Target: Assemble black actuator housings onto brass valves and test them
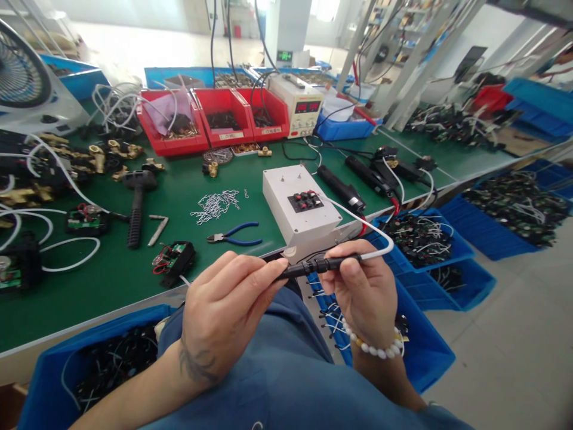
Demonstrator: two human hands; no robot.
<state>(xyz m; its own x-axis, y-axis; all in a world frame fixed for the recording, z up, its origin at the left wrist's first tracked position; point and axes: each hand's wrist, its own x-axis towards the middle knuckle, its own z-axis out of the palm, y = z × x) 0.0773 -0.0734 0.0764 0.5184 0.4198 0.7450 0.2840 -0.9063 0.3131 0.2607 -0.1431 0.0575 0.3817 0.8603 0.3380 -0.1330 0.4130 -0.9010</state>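
Note:
In front of my body, a black cable connector [308,267] is held level between both hands. My left hand [233,295] pinches its left end, and that end is partly hidden by the fingers. The right end lies between the thumb and fingers of my right hand [364,292]. From there a white cable [382,248] curves back to the black terminal block [305,201] on the white box [286,185]. Blue-handled pliers [237,233] rest on the green bench, left of that box. An opened black housing with a green circuit board [174,261] sits beyond my left hand.
Red bins [224,119] and a power supply [298,104] stand at the back. A black hammer [136,203], wire clips [215,206] and brass fittings [96,158] lie on the left. Electric screwdrivers [342,188] lie right. Blue crates [421,239] flank the bench.

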